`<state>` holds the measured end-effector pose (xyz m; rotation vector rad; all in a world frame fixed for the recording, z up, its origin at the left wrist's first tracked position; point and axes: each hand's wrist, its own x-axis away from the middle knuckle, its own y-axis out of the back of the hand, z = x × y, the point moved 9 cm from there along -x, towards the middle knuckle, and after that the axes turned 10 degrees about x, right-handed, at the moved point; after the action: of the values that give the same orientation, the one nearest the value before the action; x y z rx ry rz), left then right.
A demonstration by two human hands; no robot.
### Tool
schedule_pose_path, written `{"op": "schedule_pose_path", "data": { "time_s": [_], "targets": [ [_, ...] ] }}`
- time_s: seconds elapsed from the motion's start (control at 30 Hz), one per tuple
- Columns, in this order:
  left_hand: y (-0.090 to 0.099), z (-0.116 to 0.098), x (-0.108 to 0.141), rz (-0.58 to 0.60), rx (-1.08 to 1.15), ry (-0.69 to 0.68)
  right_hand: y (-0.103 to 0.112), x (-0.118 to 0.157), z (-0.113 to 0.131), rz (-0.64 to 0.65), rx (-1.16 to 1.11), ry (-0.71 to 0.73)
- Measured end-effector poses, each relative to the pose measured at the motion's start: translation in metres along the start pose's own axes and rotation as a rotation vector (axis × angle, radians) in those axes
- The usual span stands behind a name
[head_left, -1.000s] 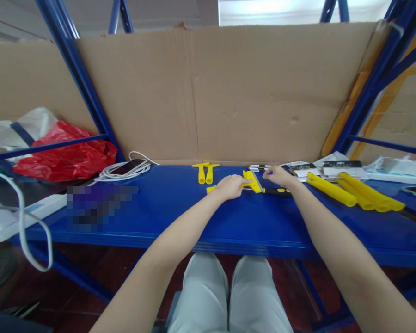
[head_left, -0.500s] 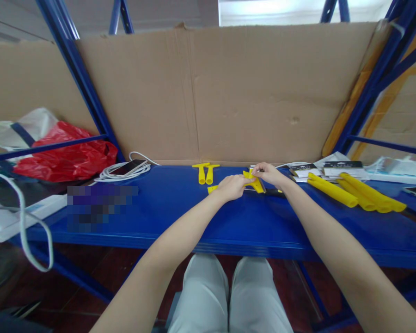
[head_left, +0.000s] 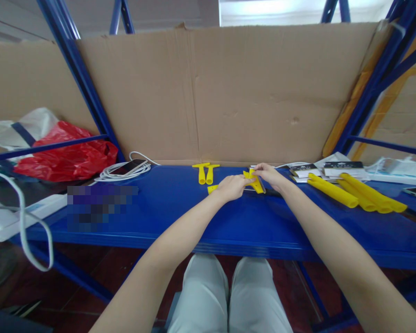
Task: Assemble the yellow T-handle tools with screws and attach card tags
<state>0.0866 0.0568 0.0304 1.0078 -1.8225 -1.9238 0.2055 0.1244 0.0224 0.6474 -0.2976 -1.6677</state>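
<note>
A yellow scraper head (head_left: 256, 184) with a metal-looking edge is held just above the blue tabletop. My left hand (head_left: 231, 187) is closed around its left part. At its upper end, my right hand (head_left: 267, 173) pinches with thumb and fingers; whatever small part lies between the fingertips is hidden. Below both hands lies a long tool with a black handle (head_left: 273, 192), and its yellow end (head_left: 212, 189) shows left of my left hand. Two yellow T-shaped pieces (head_left: 205, 174) lie side by side farther back.
Several yellow tubes (head_left: 365, 194) lie at the right, in front of black-and-white packets (head_left: 343, 170). A coiled white cable (head_left: 123, 171) and a phone lie at the left, near a red plastic bag (head_left: 67, 152). A cardboard sheet (head_left: 229, 92) walls off the back.
My right hand has shifted very slightly over the upper end of the yellow scraper head. My left hand keeps its grip in the same place.
</note>
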Motion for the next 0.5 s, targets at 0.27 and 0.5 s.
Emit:
{"op": "schedule_pose_path", "data": {
  "time_s": [0.27,0.5],
  "targets": [
    [0.0,0.011,-0.002,-0.039,0.019,0.077,0.003,0.003,-0.005,-0.055,-0.179,-0.124],
    [0.001,0.033,-0.002,-0.11,0.075,0.206,-0.018,0.02,0.004,0.314,-0.302,-0.181]
  ]
}}
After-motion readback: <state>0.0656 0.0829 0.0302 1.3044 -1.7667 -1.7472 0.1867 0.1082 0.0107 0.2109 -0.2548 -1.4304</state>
